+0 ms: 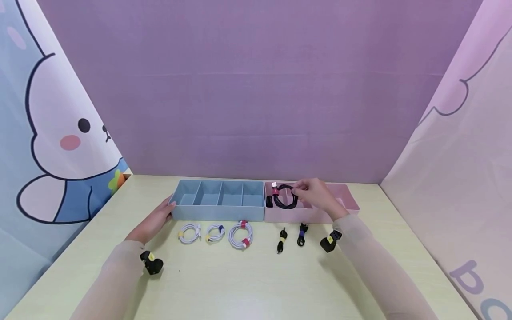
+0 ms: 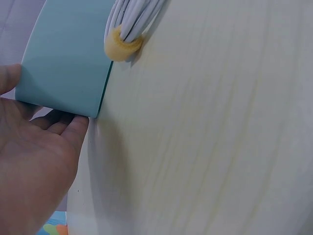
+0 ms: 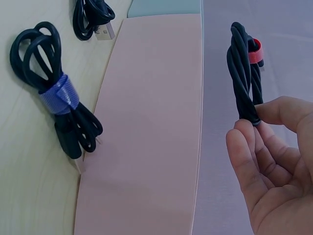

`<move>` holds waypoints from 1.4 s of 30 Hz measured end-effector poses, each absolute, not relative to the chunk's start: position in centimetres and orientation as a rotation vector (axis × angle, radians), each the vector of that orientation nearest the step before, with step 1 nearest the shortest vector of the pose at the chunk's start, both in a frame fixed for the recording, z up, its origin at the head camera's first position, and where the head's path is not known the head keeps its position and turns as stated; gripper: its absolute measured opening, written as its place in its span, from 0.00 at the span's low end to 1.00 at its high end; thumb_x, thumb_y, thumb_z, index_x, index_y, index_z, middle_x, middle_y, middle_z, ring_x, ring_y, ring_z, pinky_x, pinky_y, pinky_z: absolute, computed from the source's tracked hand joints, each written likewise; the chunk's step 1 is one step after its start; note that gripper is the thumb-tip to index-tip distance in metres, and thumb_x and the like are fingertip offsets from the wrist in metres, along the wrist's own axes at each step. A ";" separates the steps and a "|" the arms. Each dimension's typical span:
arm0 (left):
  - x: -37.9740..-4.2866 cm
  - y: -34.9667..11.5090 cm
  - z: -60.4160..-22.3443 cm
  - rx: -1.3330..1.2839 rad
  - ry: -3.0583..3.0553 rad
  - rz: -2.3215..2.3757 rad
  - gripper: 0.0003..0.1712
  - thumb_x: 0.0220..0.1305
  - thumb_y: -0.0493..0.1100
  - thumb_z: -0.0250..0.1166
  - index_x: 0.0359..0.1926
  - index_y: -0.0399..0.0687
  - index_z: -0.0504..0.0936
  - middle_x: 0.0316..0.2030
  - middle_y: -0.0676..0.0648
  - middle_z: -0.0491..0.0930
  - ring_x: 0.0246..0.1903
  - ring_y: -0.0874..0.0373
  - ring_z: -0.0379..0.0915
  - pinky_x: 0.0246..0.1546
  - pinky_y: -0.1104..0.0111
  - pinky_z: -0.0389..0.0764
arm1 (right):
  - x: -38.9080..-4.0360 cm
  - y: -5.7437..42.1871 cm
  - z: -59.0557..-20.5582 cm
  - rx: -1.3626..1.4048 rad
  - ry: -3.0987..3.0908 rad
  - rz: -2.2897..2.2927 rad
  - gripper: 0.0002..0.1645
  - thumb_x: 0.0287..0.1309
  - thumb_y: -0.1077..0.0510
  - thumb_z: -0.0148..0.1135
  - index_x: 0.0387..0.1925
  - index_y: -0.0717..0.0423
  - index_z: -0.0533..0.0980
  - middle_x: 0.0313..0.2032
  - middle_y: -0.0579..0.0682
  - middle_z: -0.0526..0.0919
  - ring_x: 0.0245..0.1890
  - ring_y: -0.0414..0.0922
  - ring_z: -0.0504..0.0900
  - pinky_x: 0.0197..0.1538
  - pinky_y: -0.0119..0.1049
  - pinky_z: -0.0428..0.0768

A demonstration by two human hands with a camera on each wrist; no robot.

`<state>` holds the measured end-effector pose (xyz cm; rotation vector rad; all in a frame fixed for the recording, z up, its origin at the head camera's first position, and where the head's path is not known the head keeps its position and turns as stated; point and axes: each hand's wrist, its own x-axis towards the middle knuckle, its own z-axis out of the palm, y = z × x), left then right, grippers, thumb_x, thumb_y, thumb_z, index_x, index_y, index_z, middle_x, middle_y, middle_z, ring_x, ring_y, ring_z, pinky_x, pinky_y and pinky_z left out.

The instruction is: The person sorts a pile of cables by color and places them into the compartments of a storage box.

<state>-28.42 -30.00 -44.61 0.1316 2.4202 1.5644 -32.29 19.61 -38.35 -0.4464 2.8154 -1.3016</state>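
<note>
The right hand (image 1: pixel 316 192) pinches the black cable (image 3: pixel 240 73) above the pink box's (image 1: pixel 296 216) left part; a light, low release should suit it — loop gathered, rim cleared; the left hand (image 1: pixel 154 218) grips the blue box's (image 1: pixel 218 213) end.

Mid-frame, low in the head view, a blue rectangular plastic box (image 1: pixel 218 213) adjoins, on its right, a pink rectangular plastic box (image 1: pixel 298 216), both on a pale wood-grain table (image 1: pixel 240 289). Below the blue box lie three white coiled cables (image 1: pixel 230 235); below the pink, two black bundled cables (image 1: pixel 302 238). A red-strapped black cable coil (image 1: pixel 286 206), in the right hand (image 1: pixel 314 193), is over the pink box's left part.
</note>
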 end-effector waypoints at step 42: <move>-28.1 -30.2 -44.3 0.105 2.410 1.532 0.40 0.80 0.62 0.34 0.79 0.54 0.26 0.78 0.40 0.24 0.76 0.39 0.26 0.74 0.45 0.44 | -33.6 17.6 -37.9 -0.385 2.735 -1.369 0.17 0.68 0.58 0.62 0.51 0.66 0.80 0.40 0.56 0.85 0.42 0.63 0.84 0.51 0.56 0.83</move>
